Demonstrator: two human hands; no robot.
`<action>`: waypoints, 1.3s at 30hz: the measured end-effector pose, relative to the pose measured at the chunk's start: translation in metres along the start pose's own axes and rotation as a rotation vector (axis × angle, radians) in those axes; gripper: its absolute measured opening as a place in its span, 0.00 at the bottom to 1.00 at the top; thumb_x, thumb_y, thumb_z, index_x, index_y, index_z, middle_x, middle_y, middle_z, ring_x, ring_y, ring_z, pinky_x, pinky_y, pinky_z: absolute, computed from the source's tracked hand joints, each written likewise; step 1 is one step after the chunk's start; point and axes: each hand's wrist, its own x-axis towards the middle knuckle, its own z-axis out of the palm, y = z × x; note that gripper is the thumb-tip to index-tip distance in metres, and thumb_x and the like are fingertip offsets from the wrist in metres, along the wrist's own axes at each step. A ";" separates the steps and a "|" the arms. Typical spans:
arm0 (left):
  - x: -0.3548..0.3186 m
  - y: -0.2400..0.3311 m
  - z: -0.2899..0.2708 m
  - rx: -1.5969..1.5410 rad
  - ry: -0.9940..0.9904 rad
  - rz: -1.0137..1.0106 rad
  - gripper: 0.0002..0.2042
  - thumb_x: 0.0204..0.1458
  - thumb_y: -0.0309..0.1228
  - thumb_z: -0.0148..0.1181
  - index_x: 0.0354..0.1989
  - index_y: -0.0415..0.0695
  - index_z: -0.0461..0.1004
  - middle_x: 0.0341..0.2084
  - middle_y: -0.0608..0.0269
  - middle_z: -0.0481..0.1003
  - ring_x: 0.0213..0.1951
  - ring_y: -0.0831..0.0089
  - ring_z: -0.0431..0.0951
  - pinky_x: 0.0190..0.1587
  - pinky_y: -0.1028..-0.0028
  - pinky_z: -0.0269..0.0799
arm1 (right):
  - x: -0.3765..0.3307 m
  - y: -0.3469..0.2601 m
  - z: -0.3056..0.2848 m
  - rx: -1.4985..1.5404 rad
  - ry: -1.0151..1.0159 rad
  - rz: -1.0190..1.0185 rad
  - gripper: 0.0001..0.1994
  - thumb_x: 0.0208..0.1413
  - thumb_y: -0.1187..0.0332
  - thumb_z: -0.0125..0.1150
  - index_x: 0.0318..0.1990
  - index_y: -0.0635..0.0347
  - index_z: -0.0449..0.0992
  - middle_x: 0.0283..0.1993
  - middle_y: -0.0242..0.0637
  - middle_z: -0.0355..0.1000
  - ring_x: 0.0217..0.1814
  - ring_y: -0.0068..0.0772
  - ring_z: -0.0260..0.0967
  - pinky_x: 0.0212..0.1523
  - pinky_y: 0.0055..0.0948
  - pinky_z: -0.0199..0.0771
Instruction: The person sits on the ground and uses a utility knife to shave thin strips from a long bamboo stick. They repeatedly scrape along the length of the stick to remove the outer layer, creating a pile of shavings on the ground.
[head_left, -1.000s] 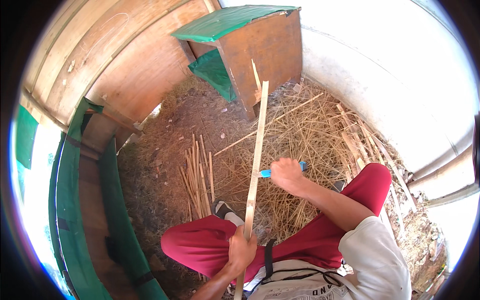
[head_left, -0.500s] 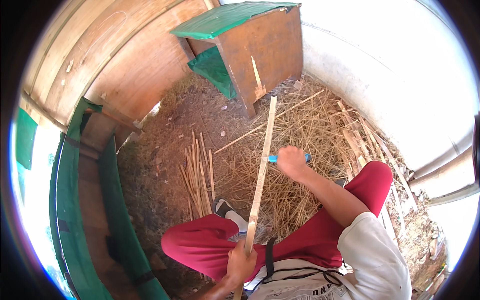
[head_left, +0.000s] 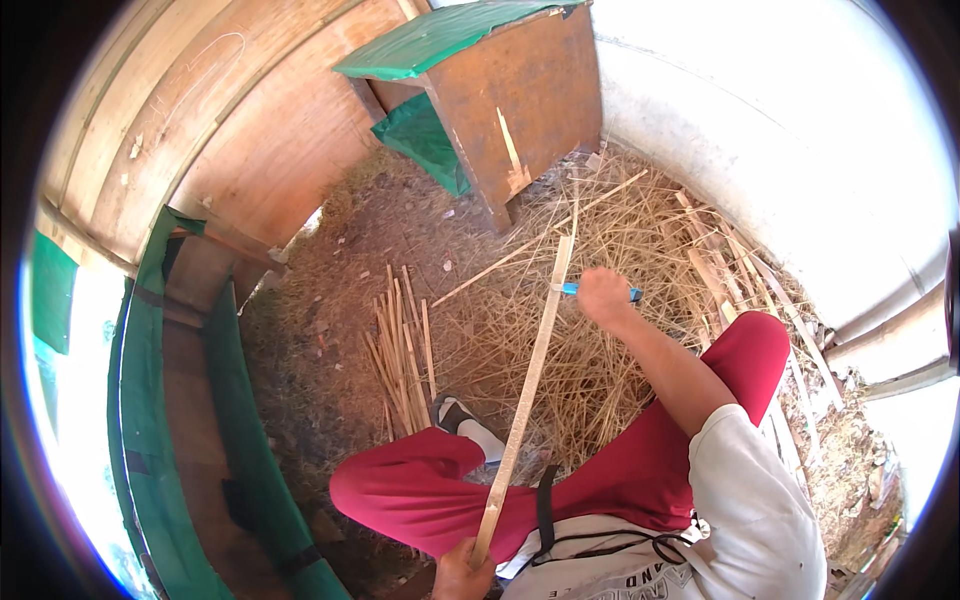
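My left hand (head_left: 464, 570) is closed around the near end of a long, flat bamboo strip (head_left: 520, 420), low in the picture beside my left thigh. The strip slants away from me and a little to the right. My right hand (head_left: 606, 298) is closed on a blue-handled knife (head_left: 571, 289), whose blade meets the strip near its far end. Most of the handle is hidden in my fist. A thin sliver (head_left: 576, 205) shows at the strip's far tip; whether it is joined to the strip I cannot tell.
Thin shavings (head_left: 620, 390) cover the ground ahead and right. A bundle of narrow sticks (head_left: 402, 350) lies near my left foot. Longer split pieces (head_left: 715, 270) lie along the pale wall. A wooden box with a green cover (head_left: 520, 90) stands beyond; green-edged shelving (head_left: 235, 400) is at left.
The bamboo strip and my left hand have moved back toward me. My right hand with the knife has shifted slightly up and right, nearer the strip's far end.
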 end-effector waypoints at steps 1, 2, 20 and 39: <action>-0.003 0.003 -0.005 -0.014 -0.015 -0.036 0.05 0.53 0.27 0.58 0.36 0.40 0.71 0.20 0.62 0.71 0.21 0.72 0.72 0.24 0.69 0.68 | 0.001 -0.002 0.002 0.009 -0.010 0.014 0.09 0.53 0.72 0.54 0.34 0.66 0.81 0.36 0.51 0.78 0.41 0.50 0.79 0.41 0.44 0.79; -0.006 0.004 -0.010 -0.021 -0.028 -0.064 0.05 0.53 0.27 0.59 0.36 0.40 0.71 0.20 0.63 0.71 0.21 0.72 0.72 0.24 0.70 0.67 | 0.001 -0.004 0.004 0.017 -0.020 0.028 0.09 0.53 0.72 0.54 0.34 0.66 0.81 0.36 0.51 0.78 0.41 0.50 0.79 0.42 0.44 0.79; -0.056 -0.010 -0.053 -0.163 -0.222 -0.351 0.06 0.51 0.24 0.61 0.33 0.41 0.69 0.17 0.66 0.68 0.17 0.78 0.67 0.19 0.74 0.61 | 0.020 0.083 0.043 0.074 -0.015 0.210 0.11 0.52 0.67 0.57 0.36 0.67 0.79 0.36 0.51 0.77 0.39 0.46 0.79 0.35 0.41 0.78; 0.110 0.037 -0.020 -1.002 -0.461 -0.259 0.11 0.50 0.26 0.68 0.31 0.43 0.67 0.15 0.74 0.63 0.13 0.87 0.59 0.14 0.78 0.48 | -0.094 -0.073 -0.060 0.341 -0.330 -0.182 0.14 0.56 0.62 0.58 0.31 0.66 0.81 0.22 0.46 0.73 0.23 0.39 0.74 0.23 0.38 0.76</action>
